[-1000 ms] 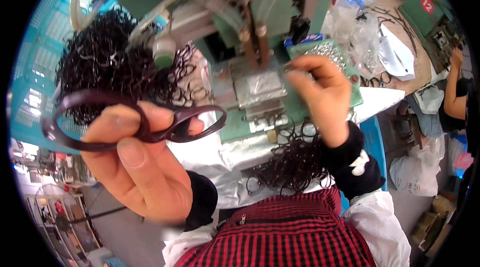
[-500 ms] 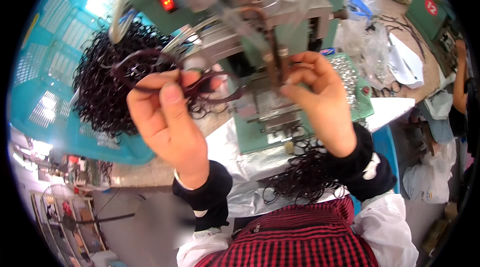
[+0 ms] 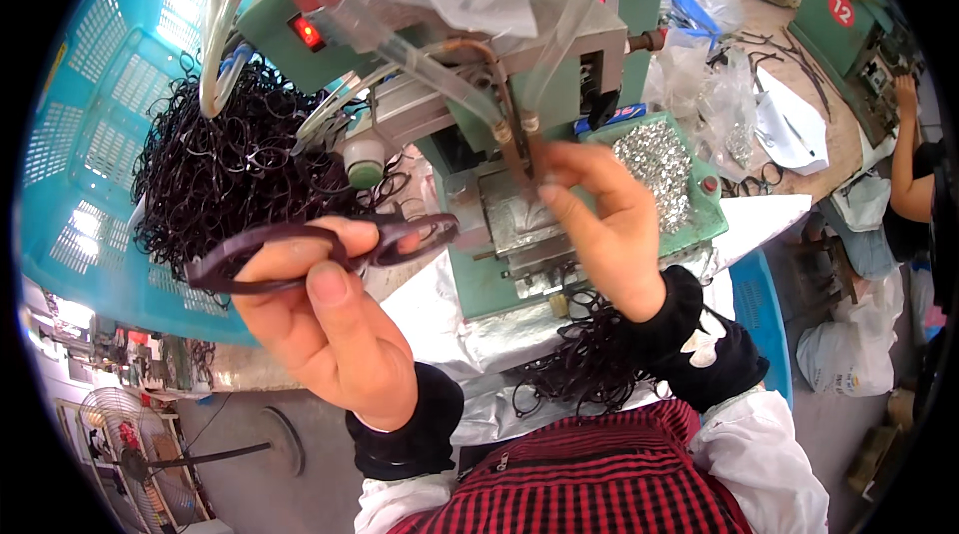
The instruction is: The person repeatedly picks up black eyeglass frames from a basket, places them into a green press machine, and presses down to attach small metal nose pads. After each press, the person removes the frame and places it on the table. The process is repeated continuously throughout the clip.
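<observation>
The left hand pinches a dark eyeglass frame front between thumb and fingers, holding it level just in front of the green press machine, its right lens rim close to the machine's metal jig. The right hand is raised at the press head, its fingertips closed narrowly as if on a small part, though what they grip is too small to tell. A green tray of small silver parts sits just right of the machine, a heap of black frames fills the blue basket on the left, and more lie near the person's lap. To do this step well, it seems wise to keep the frame flat and square to the jig, seat its end fully, and keep the fingers clear of the press head. A co-worker's arm shows far right.
</observation>
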Motion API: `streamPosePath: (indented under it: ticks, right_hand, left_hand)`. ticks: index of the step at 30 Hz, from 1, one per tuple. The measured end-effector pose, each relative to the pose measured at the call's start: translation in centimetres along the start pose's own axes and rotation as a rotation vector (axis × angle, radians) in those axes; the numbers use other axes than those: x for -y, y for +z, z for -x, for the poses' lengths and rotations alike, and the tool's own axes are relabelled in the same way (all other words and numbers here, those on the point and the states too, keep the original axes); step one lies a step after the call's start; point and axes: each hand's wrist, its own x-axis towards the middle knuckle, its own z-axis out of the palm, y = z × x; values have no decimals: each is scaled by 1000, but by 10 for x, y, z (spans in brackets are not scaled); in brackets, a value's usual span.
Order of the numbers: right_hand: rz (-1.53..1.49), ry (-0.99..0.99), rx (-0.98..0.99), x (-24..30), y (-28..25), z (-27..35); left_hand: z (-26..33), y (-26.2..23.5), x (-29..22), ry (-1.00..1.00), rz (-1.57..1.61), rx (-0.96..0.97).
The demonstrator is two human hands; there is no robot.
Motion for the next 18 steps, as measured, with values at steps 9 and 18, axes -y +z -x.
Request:
streamPosePath:
  ticks: [9, 18]
  right_hand:
    - [-127, -99, -25, 4, 12, 0]
    - [-245, 179, 155, 50, -10, 16]
  left_hand:
    - [-13, -2, 29, 3, -116, -38]
    - [6, -2, 15, -14, 67, 97]
